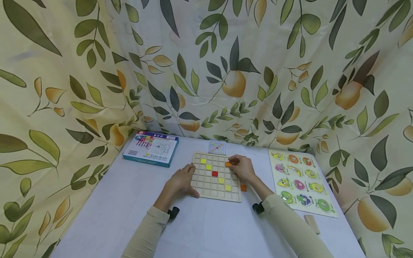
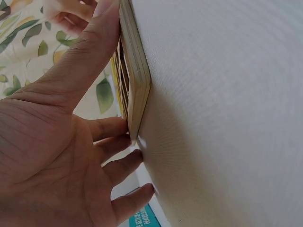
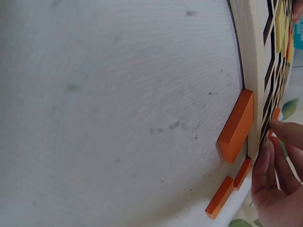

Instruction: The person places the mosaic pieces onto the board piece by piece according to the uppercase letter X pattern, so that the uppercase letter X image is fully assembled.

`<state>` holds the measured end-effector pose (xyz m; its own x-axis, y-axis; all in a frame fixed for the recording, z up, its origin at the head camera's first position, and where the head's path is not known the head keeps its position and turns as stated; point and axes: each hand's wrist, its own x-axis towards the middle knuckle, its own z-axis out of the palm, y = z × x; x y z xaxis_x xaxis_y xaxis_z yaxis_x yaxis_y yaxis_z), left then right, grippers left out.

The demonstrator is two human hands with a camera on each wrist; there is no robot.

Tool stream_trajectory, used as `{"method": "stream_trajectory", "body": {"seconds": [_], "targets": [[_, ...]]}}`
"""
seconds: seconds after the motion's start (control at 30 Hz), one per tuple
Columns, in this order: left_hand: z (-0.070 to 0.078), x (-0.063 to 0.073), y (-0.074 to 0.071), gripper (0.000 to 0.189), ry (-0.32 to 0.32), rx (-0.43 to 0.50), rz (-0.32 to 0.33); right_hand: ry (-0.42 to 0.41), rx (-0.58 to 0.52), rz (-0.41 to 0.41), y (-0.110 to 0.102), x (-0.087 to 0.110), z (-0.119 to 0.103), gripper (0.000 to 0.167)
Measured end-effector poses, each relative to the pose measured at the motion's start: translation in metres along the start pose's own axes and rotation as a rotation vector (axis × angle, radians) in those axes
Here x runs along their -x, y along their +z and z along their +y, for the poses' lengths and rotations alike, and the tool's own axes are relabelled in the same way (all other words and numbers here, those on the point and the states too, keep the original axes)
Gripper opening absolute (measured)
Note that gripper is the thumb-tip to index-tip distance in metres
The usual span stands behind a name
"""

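Observation:
A wooden grid board (image 1: 206,186) lies mid-table with a red tile (image 1: 214,173) and several yellow tiles (image 1: 221,180) set in a diagonal line. My left hand (image 1: 180,179) rests at the board's left side, fingers spread along the edge and thumb at the near corner. In the left wrist view the fingertips (image 2: 135,158) touch the tabletop beside the board. At the upper right of the grid, my right hand (image 1: 242,166) pinches an orange tile (image 1: 228,164) between thumb and finger. Loose orange tiles (image 3: 236,127) lie along the board's right edge in the right wrist view.
Behind the board is a small coloured pattern card (image 1: 217,147). A boxed set (image 1: 150,148) lies at the back left. To the right lies a fruit picture board (image 1: 303,179), with a small wooden block (image 1: 311,224) in front of it. A patterned curtain (image 1: 206,71) surrounds the table.

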<state>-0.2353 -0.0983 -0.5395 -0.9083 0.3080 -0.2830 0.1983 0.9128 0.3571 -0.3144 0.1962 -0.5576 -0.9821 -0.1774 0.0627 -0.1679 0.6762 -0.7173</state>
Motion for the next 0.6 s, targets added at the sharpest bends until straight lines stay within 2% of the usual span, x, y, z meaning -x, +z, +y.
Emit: {"method": "stream_trajectory", "body": {"seconds": [0.3,0.6], "targets": [[0.001,0.001,0.001,0.131,0.011,0.019,-0.003,0.016,0.013,-0.001,-0.004,0.007,-0.002,0.032],[0.001,0.002,-0.001,0.131,0.006,0.025,-0.005,0.019,0.006,0.04,-0.016,0.019,-0.006,0.026]]}}
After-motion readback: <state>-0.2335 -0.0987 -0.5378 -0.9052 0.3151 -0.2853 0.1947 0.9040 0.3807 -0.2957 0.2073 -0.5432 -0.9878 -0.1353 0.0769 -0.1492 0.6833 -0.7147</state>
